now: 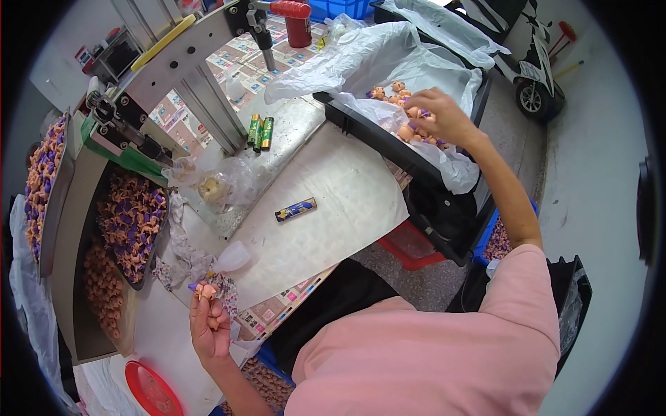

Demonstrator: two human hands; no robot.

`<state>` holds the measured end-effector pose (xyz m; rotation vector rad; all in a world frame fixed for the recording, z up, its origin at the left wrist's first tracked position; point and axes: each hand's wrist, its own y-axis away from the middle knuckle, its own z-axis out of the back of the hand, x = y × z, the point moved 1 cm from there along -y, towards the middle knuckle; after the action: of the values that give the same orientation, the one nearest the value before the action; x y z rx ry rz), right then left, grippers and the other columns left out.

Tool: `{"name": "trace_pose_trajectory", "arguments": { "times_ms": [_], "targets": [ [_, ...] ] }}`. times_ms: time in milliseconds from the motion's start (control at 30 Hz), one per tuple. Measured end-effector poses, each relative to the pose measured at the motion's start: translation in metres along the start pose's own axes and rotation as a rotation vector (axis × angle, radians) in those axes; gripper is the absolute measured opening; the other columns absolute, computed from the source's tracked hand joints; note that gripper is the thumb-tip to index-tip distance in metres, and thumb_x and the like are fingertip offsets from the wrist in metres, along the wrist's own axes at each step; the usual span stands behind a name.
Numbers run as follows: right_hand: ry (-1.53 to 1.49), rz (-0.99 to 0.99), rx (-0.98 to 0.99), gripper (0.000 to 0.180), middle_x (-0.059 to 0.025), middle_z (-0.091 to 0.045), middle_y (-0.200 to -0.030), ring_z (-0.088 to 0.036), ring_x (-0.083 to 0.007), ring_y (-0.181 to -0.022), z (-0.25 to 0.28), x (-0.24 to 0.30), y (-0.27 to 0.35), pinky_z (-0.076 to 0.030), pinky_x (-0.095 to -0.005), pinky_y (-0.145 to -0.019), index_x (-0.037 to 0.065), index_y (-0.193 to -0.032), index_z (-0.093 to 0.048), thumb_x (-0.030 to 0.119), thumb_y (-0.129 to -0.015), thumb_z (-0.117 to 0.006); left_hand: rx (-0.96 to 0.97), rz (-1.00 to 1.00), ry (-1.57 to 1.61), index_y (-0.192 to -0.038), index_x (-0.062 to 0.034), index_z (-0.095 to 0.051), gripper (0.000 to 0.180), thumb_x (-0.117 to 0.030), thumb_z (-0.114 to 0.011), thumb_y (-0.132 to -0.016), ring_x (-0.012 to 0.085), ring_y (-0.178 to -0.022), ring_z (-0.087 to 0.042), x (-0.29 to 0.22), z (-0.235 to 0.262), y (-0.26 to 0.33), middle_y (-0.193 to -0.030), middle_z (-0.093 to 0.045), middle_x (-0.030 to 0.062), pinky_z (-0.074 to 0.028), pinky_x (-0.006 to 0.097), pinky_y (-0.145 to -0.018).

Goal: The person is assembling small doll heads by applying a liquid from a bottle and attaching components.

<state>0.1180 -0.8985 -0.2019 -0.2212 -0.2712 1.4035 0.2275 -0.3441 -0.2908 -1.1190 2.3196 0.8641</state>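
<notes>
My left hand (211,331) is raised over the near left side of the bench, its fingers closed on a small doll figure (206,291), peach-coloured with a purple part. More peach pieces show against the palm. At the upper right, my right hand (444,116) reaches over a black crate (388,139) lined with white plastic. Its fingers are apart above a pile of small peach and purple doll figures (398,97); I make out nothing held in them.
A metal press stand (215,111) rises at the back left. Trays of purple and peach parts (135,222) lie left. On the bench are a blue battery-like cylinder (295,209), several green ones (267,134) and a translucent cup (233,256). A red dish (152,390) sits at lower left.
</notes>
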Motion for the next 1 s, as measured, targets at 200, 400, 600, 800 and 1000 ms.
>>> {"name": "trace_pose_trajectory", "arguments": {
  "times_ms": [200,400,600,800,1000],
  "targets": [
    [-0.28,0.017,0.276,0.021,-0.01,-0.058,-0.098,-0.054,-0.0264,-0.098,-0.009,0.002,0.002,-0.043,-0.0341,-0.086,0.005,-0.095,-0.062,0.013,-0.077,-0.069,0.027,0.007,0.013,-0.124,-0.0033,-0.047,0.03,-0.007,-0.051,-0.095,0.0054,-0.066,-0.042,0.003,-0.009,0.001,-0.108,-0.057,0.0083,-0.039,0.015,-0.052],
    [-0.303,-0.158,0.039,0.018,-0.0126,-0.057,-0.095,-0.058,-0.0232,-0.081,-0.013,-0.033,0.01,-0.047,-0.0328,-0.076,0.002,-0.092,-0.062,0.016,-0.081,-0.066,0.06,-0.012,0.019,-0.127,-0.0028,-0.047,0.03,-0.009,-0.047,-0.097,0.0054,-0.067,-0.044,0.0,0.009,0.006,-0.11,-0.054,0.0092,-0.042,0.014,-0.053],
    [0.206,-0.069,-0.33,0.018,-0.011,-0.061,-0.094,-0.055,-0.0274,-0.093,-0.012,-0.022,0.014,-0.044,-0.0372,-0.085,0.004,-0.09,-0.066,0.019,-0.08,-0.068,0.045,-0.002,0.034,-0.127,-0.0028,-0.047,0.031,-0.008,-0.048,-0.097,0.0056,-0.068,-0.045,0.001,0.012,0.003,-0.11,-0.054,0.0086,-0.043,0.015,-0.053],
    [-0.045,0.033,0.162,0.028,-0.0061,-0.061,-0.092,-0.054,-0.0205,-0.09,-0.021,0.012,0.007,-0.04,-0.0344,-0.071,0.005,-0.084,-0.065,0.032,-0.081,-0.07,0.077,0.01,0.057,-0.128,-0.0031,-0.047,0.031,-0.008,-0.048,-0.097,0.0057,-0.068,-0.045,0.008,0.006,-0.001,-0.11,-0.055,0.0083,-0.043,0.015,-0.054],
    [-0.779,-0.385,0.159,0.024,-0.0068,-0.06,-0.103,-0.056,-0.0139,-0.1,-0.008,0.044,0.024,-0.044,-0.0286,-0.087,0.002,-0.101,-0.064,0.017,-0.083,-0.069,-0.004,-0.01,0.025,-0.128,-0.003,-0.047,0.032,-0.008,-0.048,-0.097,0.0053,-0.067,-0.044,0.01,0.008,0.0,-0.11,-0.056,0.0081,-0.043,0.015,-0.053]
  ]
}}
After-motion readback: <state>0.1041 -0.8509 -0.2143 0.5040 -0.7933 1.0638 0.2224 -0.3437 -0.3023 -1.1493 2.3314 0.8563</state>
